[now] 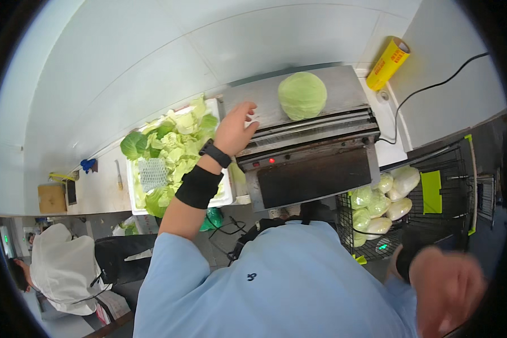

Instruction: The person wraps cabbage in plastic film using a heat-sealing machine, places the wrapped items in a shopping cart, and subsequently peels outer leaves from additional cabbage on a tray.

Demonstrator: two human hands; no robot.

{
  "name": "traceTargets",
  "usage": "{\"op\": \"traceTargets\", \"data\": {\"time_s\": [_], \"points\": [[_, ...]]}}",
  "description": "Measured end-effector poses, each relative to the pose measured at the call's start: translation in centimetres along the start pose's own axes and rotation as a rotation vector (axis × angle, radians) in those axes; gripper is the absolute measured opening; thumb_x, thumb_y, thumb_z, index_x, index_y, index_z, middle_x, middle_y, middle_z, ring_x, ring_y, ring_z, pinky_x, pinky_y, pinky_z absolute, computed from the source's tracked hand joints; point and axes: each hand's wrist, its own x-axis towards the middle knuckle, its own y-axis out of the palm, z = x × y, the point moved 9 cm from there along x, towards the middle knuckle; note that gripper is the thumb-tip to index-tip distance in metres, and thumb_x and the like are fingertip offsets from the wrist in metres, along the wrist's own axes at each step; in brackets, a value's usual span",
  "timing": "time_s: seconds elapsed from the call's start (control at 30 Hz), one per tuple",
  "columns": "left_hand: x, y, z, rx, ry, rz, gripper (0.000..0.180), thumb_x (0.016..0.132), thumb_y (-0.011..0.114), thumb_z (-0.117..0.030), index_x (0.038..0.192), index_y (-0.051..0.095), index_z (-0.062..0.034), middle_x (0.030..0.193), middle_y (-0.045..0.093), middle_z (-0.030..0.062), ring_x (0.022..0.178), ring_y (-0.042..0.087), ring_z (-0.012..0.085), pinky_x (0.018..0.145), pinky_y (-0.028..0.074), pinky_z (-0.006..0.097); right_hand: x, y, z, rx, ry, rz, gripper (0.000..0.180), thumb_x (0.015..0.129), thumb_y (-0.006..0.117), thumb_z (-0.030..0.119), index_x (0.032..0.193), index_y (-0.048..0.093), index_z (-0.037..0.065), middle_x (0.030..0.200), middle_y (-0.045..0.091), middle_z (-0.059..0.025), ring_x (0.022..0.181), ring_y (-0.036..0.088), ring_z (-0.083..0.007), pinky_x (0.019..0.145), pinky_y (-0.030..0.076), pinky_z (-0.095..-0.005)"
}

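Note:
My left hand [238, 128] hovers over the left end of a metal film-wrapping machine [242, 93], its fingers loosely bent and apart, holding nothing. A pale green cabbage [302, 96] sits on the machine's steel top, to the right of that hand and not touching it. In front of the cabbage run the machine's rollers, and below them lies a dark plate [315, 179] beside a lit red switch. My right hand [448, 287] is low at the right, away from the machine and beyond the basket; motion smears its fingers.
Left of the machine, a white foam box [228, 188] holds loose cabbage leaves [180, 141] and a white foam net [152, 173]. A black wire basket [434, 163] with wrapped cabbages stands at right. A yellow roll [387, 63] and a black cable [428, 89] are behind it. Another person [62, 267] is at lower left.

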Motion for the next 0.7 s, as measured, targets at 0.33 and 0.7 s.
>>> {"op": "traceTargets", "data": {"time_s": [0.33, 0.7], "points": [[6.7, 9.1, 2.2, -0.352, -0.303, 0.124, 0.080, 0.078, 0.080, -0.030, 0.139, 0.038, 0.0016, 0.117, 0.060, 0.0228, 0.102, 0.064, 0.0283, 0.086, 0.054, 0.037, -13.9, -10.0, -43.1, -0.694, 1.209, 0.608, 0.063, 0.090, 0.060, 0.014, 0.148, 0.036, 0.012, 0.137, 0.052, -0.0197, 0.119, 0.056, -0.0261, 0.095, 0.047, -0.0350], [6.7, 10.3, 1.2, -0.402, -0.353, 0.037, 0.083, 0.078, 0.081, -0.029, 0.140, 0.034, 0.0030, 0.116, 0.061, 0.0243, 0.102, 0.065, 0.0287, 0.082, 0.056, 0.036, -15.1, -8.5, -45.5, -0.547, 1.299, 0.719, 0.064, 0.086, 0.062, 0.013, 0.144, 0.039, 0.001, 0.133, 0.055, -0.0203, 0.110, 0.061, -0.0256, 0.092, 0.049, -0.0316]]}}
